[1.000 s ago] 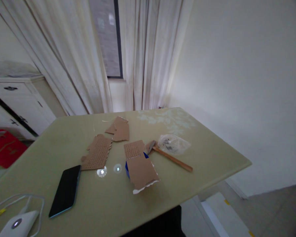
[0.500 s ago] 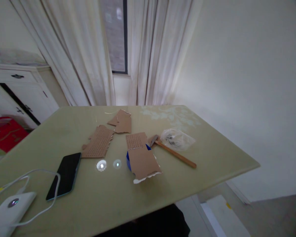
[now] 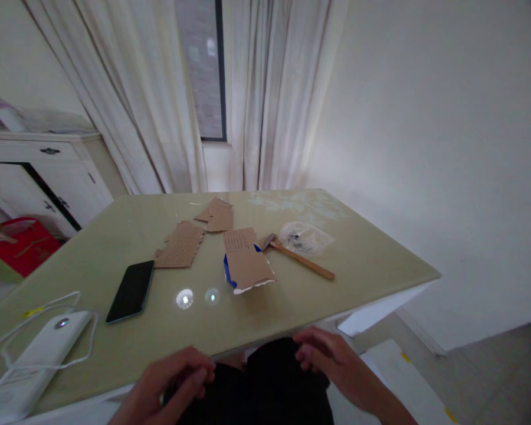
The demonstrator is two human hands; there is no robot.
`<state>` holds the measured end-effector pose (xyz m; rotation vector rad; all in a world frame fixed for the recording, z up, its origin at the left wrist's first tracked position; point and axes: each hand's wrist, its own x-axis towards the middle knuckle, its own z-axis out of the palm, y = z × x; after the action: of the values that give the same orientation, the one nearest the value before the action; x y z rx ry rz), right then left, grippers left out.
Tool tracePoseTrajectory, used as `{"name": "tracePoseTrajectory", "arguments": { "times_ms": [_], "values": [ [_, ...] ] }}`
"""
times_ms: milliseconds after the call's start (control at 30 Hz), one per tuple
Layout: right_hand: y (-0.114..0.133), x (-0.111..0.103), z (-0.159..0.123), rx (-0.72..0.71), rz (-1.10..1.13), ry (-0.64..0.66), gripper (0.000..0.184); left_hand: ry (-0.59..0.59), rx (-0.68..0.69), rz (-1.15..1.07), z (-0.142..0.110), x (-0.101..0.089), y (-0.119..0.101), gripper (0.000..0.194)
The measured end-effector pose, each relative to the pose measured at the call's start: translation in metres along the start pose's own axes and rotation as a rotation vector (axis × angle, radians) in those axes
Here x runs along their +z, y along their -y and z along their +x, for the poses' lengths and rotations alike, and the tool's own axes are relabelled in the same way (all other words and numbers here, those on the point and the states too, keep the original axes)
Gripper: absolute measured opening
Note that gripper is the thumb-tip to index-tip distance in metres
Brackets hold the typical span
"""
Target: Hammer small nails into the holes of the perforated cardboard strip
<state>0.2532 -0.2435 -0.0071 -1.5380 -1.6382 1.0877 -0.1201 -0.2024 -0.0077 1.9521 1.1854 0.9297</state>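
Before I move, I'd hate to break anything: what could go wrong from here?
The looped white cable could snag the left hand if it reaches that way. The hammer lies right beside the plastic bag, so a careless grab might drag the bag too.

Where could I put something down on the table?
The greenish table looks bare between the wooden-handled hammer and the right edge, and between the black phone and the nearest torn brown cardboard. It's crowded mid-table, where cardboard, hammer and clear plastic bag bunch together, and front left, around the white, cabled power bank.
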Motion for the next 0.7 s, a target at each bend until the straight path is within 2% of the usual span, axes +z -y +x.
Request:
{"name": "tracePoseTrajectory", "arguments": {
  "times_ms": [33, 100, 133, 200, 267, 300, 367, 433, 500, 600, 700],
  "values": [
    [0.011, -0.004, 0.026, -0.058, 0.115, -0.042, 0.047, -0.052, 0.009, -0.040, 0.026, 0.000, 0.000, 0.030],
    [0.034, -0.007, 0.088, -0.179, 0.193, -0.193, 0.052, -0.346, -0.005, -0.205, 0.091, 0.005, 0.002, 0.033],
    [0.043, -0.007, 0.121, -0.200, 0.210, -0.281, 0.056, -0.508, -0.011, -0.284, 0.127, 0.009, 0.006, 0.036],
    [0.056, -0.004, 0.186, -0.140, 0.180, -0.444, 0.063, -0.711, -0.091, -0.448, 0.195, 0.021, 0.019, 0.045],
    [0.059, -0.001, 0.242, -0.098, 0.161, -0.467, 0.061, -0.749, -0.143, -0.483, 0.243, 0.034, 0.040, 0.052],
    [0.056, 0.001, 0.264, -0.082, 0.155, -0.454, 0.059, -0.744, -0.160, -0.495, 0.257, 0.040, 0.052, 0.053],
    [0.048, 0.006, 0.296, -0.051, 0.146, -0.394, 0.056, -0.706, -0.178, -0.513, 0.268, 0.051, 0.075, 0.058],
    [0.038, 0.011, 0.312, -0.041, 0.160, -0.302, 0.054, -0.620, -0.176, -0.536, 0.264, 0.060, 0.091, 0.061],
    [0.029, 0.017, 0.316, -0.052, 0.200, -0.237, 0.051, -0.512, -0.167, -0.572, 0.256, 0.066, 0.099, 0.064],
    [0.021, 0.023, 0.314, -0.068, 0.315, -0.204, 0.050, -0.344, -0.205, -0.658, 0.251, 0.070, 0.101, 0.071],
    [0.017, 0.026, 0.310, -0.048, 0.476, -0.179, 0.056, -0.313, -0.256, -0.683, 0.255, 0.070, 0.102, 0.078]
  ]
}}
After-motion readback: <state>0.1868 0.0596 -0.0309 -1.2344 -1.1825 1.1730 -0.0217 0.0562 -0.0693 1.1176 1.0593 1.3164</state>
